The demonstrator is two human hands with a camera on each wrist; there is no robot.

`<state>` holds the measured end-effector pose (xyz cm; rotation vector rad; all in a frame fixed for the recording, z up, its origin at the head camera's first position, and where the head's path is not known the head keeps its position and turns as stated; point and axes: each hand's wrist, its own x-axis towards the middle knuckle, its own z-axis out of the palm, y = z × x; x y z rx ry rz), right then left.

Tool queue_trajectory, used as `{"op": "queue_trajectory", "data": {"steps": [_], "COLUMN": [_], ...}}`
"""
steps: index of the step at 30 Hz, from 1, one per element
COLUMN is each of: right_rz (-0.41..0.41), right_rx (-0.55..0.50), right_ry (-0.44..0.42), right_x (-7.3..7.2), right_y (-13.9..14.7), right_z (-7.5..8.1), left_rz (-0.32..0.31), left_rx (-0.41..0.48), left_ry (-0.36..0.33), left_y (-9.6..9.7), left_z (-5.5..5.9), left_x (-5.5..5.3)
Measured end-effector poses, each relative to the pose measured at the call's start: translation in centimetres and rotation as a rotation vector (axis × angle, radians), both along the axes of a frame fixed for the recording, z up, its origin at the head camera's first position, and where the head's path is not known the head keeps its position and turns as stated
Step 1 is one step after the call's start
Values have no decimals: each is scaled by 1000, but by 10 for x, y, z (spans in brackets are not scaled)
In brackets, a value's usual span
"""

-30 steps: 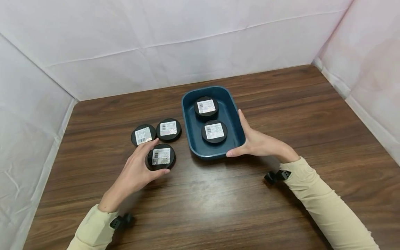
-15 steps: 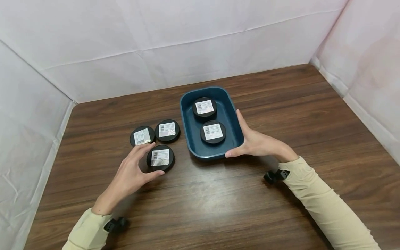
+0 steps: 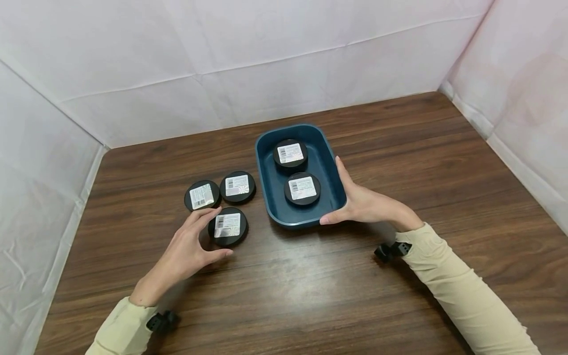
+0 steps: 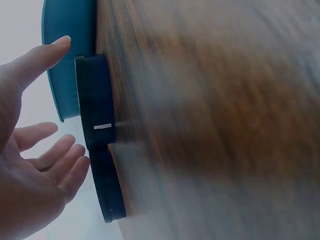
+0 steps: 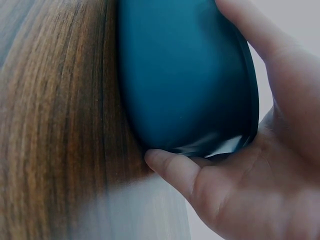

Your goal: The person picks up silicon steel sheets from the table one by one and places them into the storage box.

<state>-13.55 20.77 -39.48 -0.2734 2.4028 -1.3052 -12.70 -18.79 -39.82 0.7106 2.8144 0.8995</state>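
Note:
On the table, a round black tin (image 3: 228, 227) with a white barcode label lies flat between the spread thumb and fingers of my left hand (image 3: 180, 252). The thumb stands clear of its rim, and the left wrist view also shows the hand apart from the tins. Just behind lie two more labelled tins, one at left (image 3: 202, 195) and one at right (image 3: 237, 187). My right hand (image 3: 372, 203) holds the near right corner of a deep blue tray (image 3: 273, 197), thumb on the front wall, fingers along the side. Inside are a rear tin (image 3: 290, 154) and a front tin (image 3: 302, 189).
A brown wood-grain table (image 3: 284, 291) carries everything. White cloth (image 3: 213, 64) hangs behind its back edge and along both sides. Each cuff bears a small black camera, one at the left wrist (image 3: 160, 321) and one at the right wrist (image 3: 392, 251).
My left thumb has drawn back from the near tin's rim, and that hand has shifted slightly left and toward me. The tin stays put. My right hand keeps its place on the tray.

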Motion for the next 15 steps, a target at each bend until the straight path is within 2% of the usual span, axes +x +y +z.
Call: {"op": "queue_trajectory", "data": {"steps": [15], "right_rz": [-2], "right_rx": [4], "right_ry": [-5], "right_x": [0], "right_y": [0], "right_z": [0], "left_rz": [-18], "left_rx": [-10], "left_ry": [4], "left_y": [-2], "left_z": [-4], "left_x": [-4]}}
